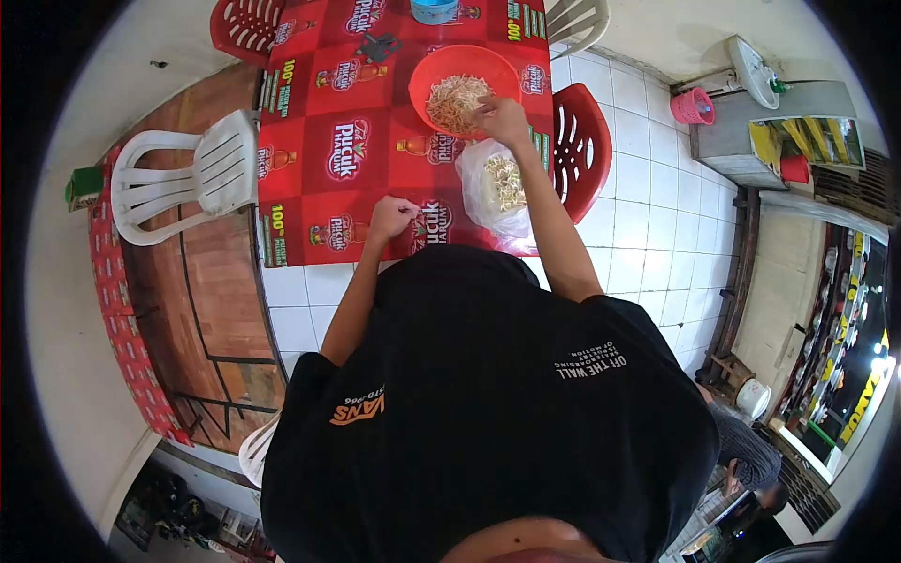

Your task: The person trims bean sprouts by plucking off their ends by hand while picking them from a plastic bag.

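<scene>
Whitish sprouts [455,99], thin, tangled heap in red bowl [497,71], right hand [503,120] alongside.

The table [282,117] is wearing a red checked cover [380,108] that's shouting Pucuk Harum all over. A red bowl [421,83] is sitting on the right, and a see-through bag [510,223] is slumping just beside it, closer to the near edge. Some dark thing [379,48] (can't tell what) is lying left of the bowl, and a blue tub [435,13] is standing farther back, partly out of view.
</scene>
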{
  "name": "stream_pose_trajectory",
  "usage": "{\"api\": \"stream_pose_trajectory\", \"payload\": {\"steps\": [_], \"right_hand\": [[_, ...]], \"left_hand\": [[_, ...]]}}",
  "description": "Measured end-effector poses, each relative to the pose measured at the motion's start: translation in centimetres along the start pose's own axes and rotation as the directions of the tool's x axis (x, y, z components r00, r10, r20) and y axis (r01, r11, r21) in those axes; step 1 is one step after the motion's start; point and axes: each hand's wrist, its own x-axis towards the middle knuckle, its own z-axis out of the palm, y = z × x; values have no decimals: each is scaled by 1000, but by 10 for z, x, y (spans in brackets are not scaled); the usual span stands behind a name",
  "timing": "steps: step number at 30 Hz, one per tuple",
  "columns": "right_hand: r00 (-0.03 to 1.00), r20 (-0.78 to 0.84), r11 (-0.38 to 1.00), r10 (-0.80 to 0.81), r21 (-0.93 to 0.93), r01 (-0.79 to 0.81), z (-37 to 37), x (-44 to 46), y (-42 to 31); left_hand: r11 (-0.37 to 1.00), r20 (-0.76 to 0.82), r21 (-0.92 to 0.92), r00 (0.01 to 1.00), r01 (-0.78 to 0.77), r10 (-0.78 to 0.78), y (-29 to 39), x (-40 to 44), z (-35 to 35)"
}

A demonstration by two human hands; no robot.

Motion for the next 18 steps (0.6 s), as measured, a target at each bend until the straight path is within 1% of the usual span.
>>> {"api": "stream_pose_trajectory", "payload": {"steps": [1,2,3,5,6,8,9,11,14,15,17,18], "right_hand": [[1000,-14,1000,-8,-15,7,-4,1,9],[996,-87,999,-3,35,7,-9,-2,18],[995,-76,996,64,72,-58,-15,-7,27],[979,-47,971,198,143,-190,-28,-25,42],[975,-20,966,222,144,-216,-30,-36,49],[961,28,950,275,146,-276,-24,-63,72],[967,28,963,254,88,-255,-18,-75,81],[976,31,976,215,-27,-215,-2,-99,95],[946,-59,918,318,-230,-323,15,-116,104],[946,-43,915,323,-243,-323,18,-116,106],[942,-12,906,335,-269,-325,16,-117,97],[937,42,899,347,-299,-320,14,-117,93]], "left_hand": [[999,-16,2,999,-35,35,-1,-1,-1],[998,-32,2,997,-67,67,-3,-3,-1],[995,-49,0,994,-98,98,-5,-5,0],[998,-65,24,996,-56,57,1,-13,0],[999,-73,39,997,-37,40,5,-15,-1],[999,-92,-37,996,1,-5,8,-17,4],[997,-97,-73,995,18,-25,9,-16,7],[998,-86,-55,996,-14,9,9,-14,11],[995,-65,-41,994,-87,84,8,-10,16],[993,-58,-38,992,-115,113,7,-8,17],[996,-15,-59,998,-61,61,17,-10,13],[997,9,-69,999,-34,35,23,-12,12]]}}
